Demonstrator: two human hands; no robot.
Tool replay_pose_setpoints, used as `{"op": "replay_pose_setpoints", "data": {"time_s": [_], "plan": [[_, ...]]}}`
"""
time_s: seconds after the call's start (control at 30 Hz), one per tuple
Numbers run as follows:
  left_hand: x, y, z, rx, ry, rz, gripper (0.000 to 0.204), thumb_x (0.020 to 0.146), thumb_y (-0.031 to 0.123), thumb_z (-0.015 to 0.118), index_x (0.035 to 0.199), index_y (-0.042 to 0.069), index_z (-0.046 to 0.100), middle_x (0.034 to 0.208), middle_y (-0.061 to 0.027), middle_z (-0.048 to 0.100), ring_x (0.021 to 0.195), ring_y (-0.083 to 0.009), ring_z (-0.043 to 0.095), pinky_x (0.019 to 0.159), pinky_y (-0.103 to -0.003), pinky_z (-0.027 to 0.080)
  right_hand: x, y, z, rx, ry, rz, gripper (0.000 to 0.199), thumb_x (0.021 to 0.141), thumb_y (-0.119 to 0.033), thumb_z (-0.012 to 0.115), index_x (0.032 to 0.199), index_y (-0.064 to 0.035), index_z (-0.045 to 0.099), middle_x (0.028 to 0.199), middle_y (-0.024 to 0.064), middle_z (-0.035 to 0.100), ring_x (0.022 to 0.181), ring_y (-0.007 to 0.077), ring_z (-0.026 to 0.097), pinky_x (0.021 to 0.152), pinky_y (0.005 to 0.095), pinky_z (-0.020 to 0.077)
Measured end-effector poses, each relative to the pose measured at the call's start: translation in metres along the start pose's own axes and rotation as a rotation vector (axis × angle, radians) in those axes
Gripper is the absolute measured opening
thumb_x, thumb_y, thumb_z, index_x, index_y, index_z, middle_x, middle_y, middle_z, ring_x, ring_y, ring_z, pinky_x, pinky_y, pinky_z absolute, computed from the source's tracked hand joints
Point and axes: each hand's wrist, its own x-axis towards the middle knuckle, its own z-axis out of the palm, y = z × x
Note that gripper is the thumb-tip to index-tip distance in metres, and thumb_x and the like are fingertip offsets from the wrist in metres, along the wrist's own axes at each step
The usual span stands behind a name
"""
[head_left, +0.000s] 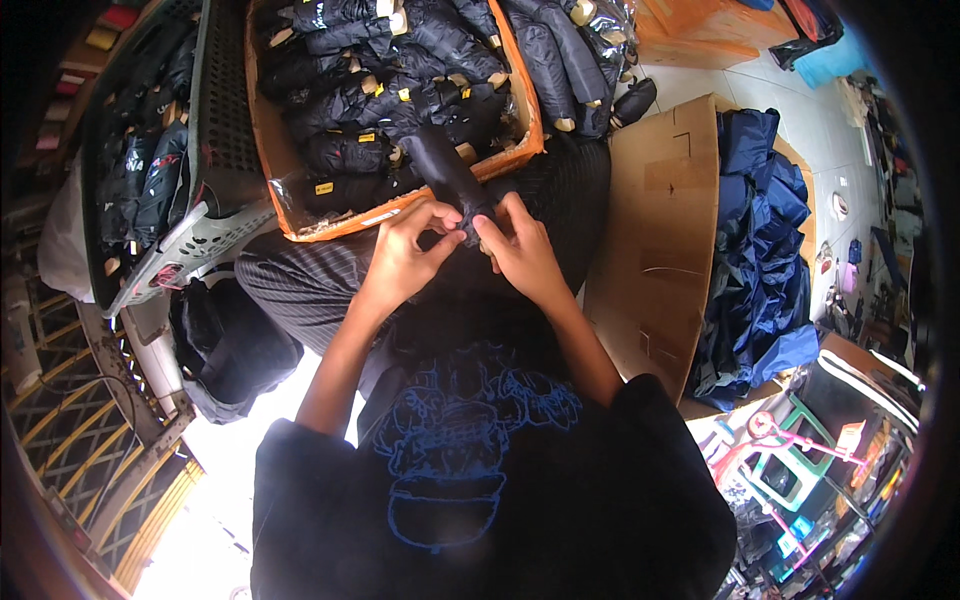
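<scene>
Over my lap I hold a dark rolled bundle that looks like a folded umbrella [443, 172] in a black cloth sleeve. Its far end points up and left over the rim of an orange-edged box [400, 211]. My left hand [408, 247] pinches at the near end with thumb and forefinger. On the other side, my right hand [518, 248] is closed round the same near end, thumb on top. The fingertips of both hands nearly meet there; the small detail between them is too dark to make out. Many similar black umbrellas [345, 105] with pale wooden-looking ends fill the box.
At the left stands a grey perforated plastic crate [228, 120] holding more dark bundles. To the right, a cardboard box [655, 200] contains dark blue folded fabric [755, 250]. More black umbrellas [560, 70] lie beyond the orange-edged box. A black bag [225, 345] sits by my left leg.
</scene>
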Motion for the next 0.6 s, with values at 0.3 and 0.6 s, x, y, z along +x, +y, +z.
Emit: {"op": "replay_pose_setpoints", "data": {"time_s": [0.3, 0.6], "plan": [[-0.004, 0.006, 0.005, 0.247, 0.127, 0.11, 0.016, 0.076, -0.002, 0.073, 0.091, -0.001, 0.067, 0.085, -0.0104, 0.067, 0.079, -0.0183, 0.069, 0.07, -0.028, 0.054, 0.001, -0.005, 0.009, 0.099, 0.002, 0.097, 0.027, 0.092, -0.019, 0.061, 0.092, -0.003, 0.039, 0.062, 0.0099, 0.059, 0.048, 0.0164, 0.059, 0.042, 0.0309, 0.0454], [-0.009, -0.004, -0.001, 0.301, 0.112, 0.225, 0.014, 0.079, -0.002, 0.067, 0.088, -0.002, 0.056, 0.083, -0.0143, 0.063, 0.07, -0.0299, 0.065, 0.064, -0.035, 0.052, 0.001, -0.007, 0.011, 0.507, -0.151, 0.352, 0.025, 0.094, -0.023, 0.057, 0.099, -0.0006, 0.048, 0.072, 0.0104, 0.059, 0.048, 0.0148, 0.057, 0.039, 0.0253, 0.0407]]}}
